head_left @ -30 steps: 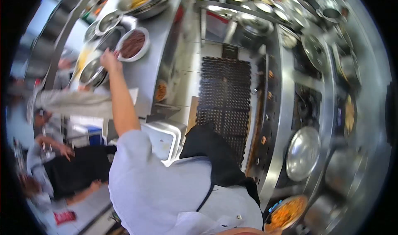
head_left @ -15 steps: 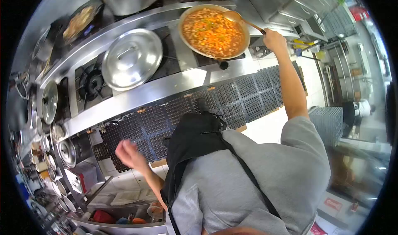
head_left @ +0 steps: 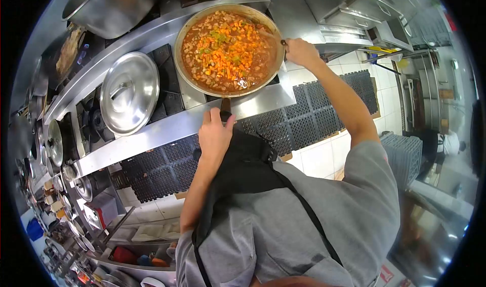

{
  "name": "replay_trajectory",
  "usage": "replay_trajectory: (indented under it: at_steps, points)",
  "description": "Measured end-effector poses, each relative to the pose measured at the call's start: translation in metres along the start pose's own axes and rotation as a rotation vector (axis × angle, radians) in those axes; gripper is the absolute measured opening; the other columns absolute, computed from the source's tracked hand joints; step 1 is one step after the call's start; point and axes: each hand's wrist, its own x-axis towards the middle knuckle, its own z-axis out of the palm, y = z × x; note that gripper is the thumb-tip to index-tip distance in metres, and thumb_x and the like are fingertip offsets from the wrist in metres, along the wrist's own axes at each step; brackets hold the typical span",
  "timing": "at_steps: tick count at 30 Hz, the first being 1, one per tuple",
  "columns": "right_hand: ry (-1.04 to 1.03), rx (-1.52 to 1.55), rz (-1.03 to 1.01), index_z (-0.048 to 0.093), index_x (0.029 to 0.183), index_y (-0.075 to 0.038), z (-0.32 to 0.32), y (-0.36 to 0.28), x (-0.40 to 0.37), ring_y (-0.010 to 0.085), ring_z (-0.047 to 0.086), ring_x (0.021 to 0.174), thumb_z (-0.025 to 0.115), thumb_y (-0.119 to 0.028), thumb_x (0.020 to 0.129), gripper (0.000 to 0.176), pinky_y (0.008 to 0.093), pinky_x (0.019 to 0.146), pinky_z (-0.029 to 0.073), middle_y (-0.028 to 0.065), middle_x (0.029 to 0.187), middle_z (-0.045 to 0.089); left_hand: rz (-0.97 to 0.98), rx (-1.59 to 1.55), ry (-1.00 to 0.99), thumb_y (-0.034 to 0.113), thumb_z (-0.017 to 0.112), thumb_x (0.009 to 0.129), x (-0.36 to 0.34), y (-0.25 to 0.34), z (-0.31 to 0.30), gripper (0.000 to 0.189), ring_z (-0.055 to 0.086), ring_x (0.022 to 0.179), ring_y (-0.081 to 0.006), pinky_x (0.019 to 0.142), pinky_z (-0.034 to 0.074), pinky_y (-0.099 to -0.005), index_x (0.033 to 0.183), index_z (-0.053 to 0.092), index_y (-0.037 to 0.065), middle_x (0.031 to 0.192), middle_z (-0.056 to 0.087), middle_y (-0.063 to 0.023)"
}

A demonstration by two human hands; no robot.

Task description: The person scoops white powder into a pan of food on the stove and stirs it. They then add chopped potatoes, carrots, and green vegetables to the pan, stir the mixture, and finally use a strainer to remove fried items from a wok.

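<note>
A wide frying pan full of red-brown stew, topped with diced orange and green pieces, sits on the stove. My right hand is closed round the dark handle end of a spoon at the pan's right rim. The spoon's bowl is in the stew and hard to make out. At the near side of the pan, my left hand is wrapped about the dark pan handle, thumb on its right.
A shiny metal lid lies over the burners left of the pan. Large pots stand behind. Black rubber mats cover the floor below the steel stove edge. A person in white is at the far right.
My left hand has come up from in front of the counter to the pan handle. The spoon's bowl has sunk into the stew. The view has shifted, with the pan now nearer.
</note>
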Motion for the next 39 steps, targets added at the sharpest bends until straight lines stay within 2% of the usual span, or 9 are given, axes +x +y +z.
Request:
replay_trajectory:
  at_steps: [6, 8, 10, 18, 23, 27, 29, 36, 39]
  points:
    - [-0.265, 0.307, -0.152, 0.065, 0.093, 0.000, 0.011, 0.008, 0.004, 0.0401, 0.064, 0.086, 0.053, -0.022, 0.082, 0.028, 0.0478, 0.078, 0.050, 0.0242, 0.090, 0.066, -0.076, 0.002, 0.031, 0.029, 0.072, 0.082, -0.008, 0.004, 0.002, 0.040, 0.060, 0.066, -0.0378, 0.055, 0.050, -0.0462, 0.104, 0.057, -0.001, 0.084, 0.056, -0.0178]
    - [-0.281, 0.343, -0.175, 0.065, 0.095, 0.001, 0.008, 0.005, 0.004, 0.0392, 0.064, 0.084, 0.055, -0.022, 0.083, 0.028, 0.0453, 0.077, 0.049, 0.0247, 0.089, 0.066, -0.053, -0.028, 0.100, 0.023, 0.077, 0.079, -0.009, 0.006, 0.002, 0.037, 0.060, 0.060, -0.0272, 0.053, 0.049, -0.0392, 0.103, 0.061, -0.001, 0.081, 0.055, -0.0143]
    - [-0.421, 0.419, -0.194, 0.066, 0.098, 0.000, -0.001, 0.002, -0.002, 0.0372, 0.063, 0.082, 0.057, -0.023, 0.084, 0.029, 0.0431, 0.076, 0.049, 0.0245, 0.086, 0.065, -0.061, -0.043, 0.087, 0.023, 0.074, 0.081, -0.010, 0.006, 0.002, 0.036, 0.060, 0.063, -0.0296, 0.055, 0.050, -0.0411, 0.104, 0.059, 0.000, 0.082, 0.055, -0.0151]
    - [-0.435, 0.314, -0.195, 0.067, 0.107, -0.006, -0.053, 0.017, -0.036, 0.0349, 0.063, 0.079, 0.059, -0.026, 0.087, 0.030, 0.0412, 0.075, 0.048, 0.0196, 0.086, 0.067, -0.076, -0.097, 0.095, 0.022, 0.073, 0.082, -0.011, -0.002, -0.006, 0.036, 0.060, 0.065, -0.0319, 0.056, 0.051, -0.0428, 0.106, 0.057, 0.000, 0.085, 0.054, -0.0160]
    - [0.060, 0.021, -0.252, 0.067, 0.109, -0.013, -0.097, 0.026, -0.042, 0.0349, 0.065, 0.075, 0.058, -0.029, 0.087, 0.028, 0.0449, 0.070, 0.051, 0.0171, 0.081, 0.067, -0.102, -0.050, 0.053, 0.021, 0.075, 0.079, -0.007, -0.001, -0.008, 0.039, 0.060, 0.066, -0.0344, 0.056, 0.051, -0.0422, 0.106, 0.057, -0.001, 0.082, 0.055, -0.0173]
    - [0.194, -0.198, -0.312, 0.065, 0.109, -0.016, -0.116, 0.022, 0.000, 0.0350, 0.066, 0.072, 0.057, -0.027, 0.088, 0.024, 0.0462, 0.064, 0.052, 0.0148, 0.080, 0.068, -0.114, -0.077, 0.075, 0.020, 0.076, 0.079, -0.006, -0.001, -0.004, 0.040, 0.060, 0.063, -0.0343, 0.054, 0.051, -0.0424, 0.106, 0.056, -0.002, 0.079, 0.055, -0.0178]
    - [0.348, -0.262, -0.429, 0.063, 0.111, -0.019, -0.112, 0.026, 0.036, 0.0351, 0.066, 0.070, 0.057, -0.025, 0.089, 0.024, 0.0463, 0.060, 0.052, 0.0140, 0.079, 0.068, -0.097, -0.058, 0.113, 0.019, 0.078, 0.077, -0.006, 0.000, -0.003, 0.039, 0.058, 0.057, -0.0256, 0.050, 0.049, -0.0378, 0.103, 0.059, -0.003, 0.075, 0.055, -0.0147]
    - [0.343, -0.350, -0.483, 0.058, 0.121, -0.022, -0.050, 0.035, 0.137, 0.0335, 0.066, 0.069, 0.053, -0.026, 0.091, 0.032, 0.0454, 0.061, 0.053, 0.0130, 0.078, 0.067, -0.135, -0.028, 0.084, 0.016, 0.072, 0.084, -0.009, 0.006, -0.006, 0.036, 0.059, 0.060, -0.0312, 0.051, 0.048, -0.0422, 0.109, 0.056, -0.004, 0.080, 0.054, -0.0177]
    - [0.015, -0.240, -0.460, 0.058, 0.126, -0.021, -0.020, 0.020, 0.122, 0.0345, 0.067, 0.077, 0.054, -0.029, 0.090, 0.037, 0.0471, 0.068, 0.054, 0.0165, 0.084, 0.067, -0.106, -0.031, 0.141, 0.014, 0.071, 0.084, -0.009, 0.004, -0.006, 0.036, 0.058, 0.060, -0.0312, 0.052, 0.048, -0.0424, 0.110, 0.056, -0.004, 0.080, 0.054, -0.0174]
